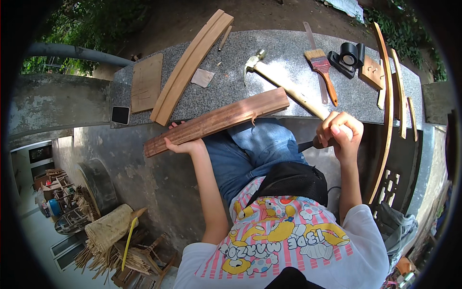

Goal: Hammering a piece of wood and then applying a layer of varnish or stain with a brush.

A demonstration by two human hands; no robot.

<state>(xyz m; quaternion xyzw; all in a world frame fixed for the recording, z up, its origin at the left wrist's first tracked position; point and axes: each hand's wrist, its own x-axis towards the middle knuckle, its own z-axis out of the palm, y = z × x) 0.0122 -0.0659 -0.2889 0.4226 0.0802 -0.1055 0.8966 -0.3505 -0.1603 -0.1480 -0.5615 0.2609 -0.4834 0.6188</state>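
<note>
My left hand (186,145) is closed around the lower left end of a reddish-brown wooden board (216,118), which slants up to the right above my lap. A thin curled wood shaving (253,118) hangs at its near edge. My right hand (340,131) is a fist, thumb over the fingers. Out of its left side comes the brown end of a tool (317,142) with a dark narrow part; most of it is hidden, so its kind is unclear. A claw hammer (284,85) lies on the stone table, its pale handle ending beside my right fist.
On the speckled stone table (231,43) lie a long grooved wooden piece (192,65), a flat board (147,83), sandpaper (202,77), a phone (120,115), a paintbrush (321,72), a metal ruler (323,91), a black device (347,59) and curved wooden strips (388,96). Bundled sticks (108,231) stand lower left.
</note>
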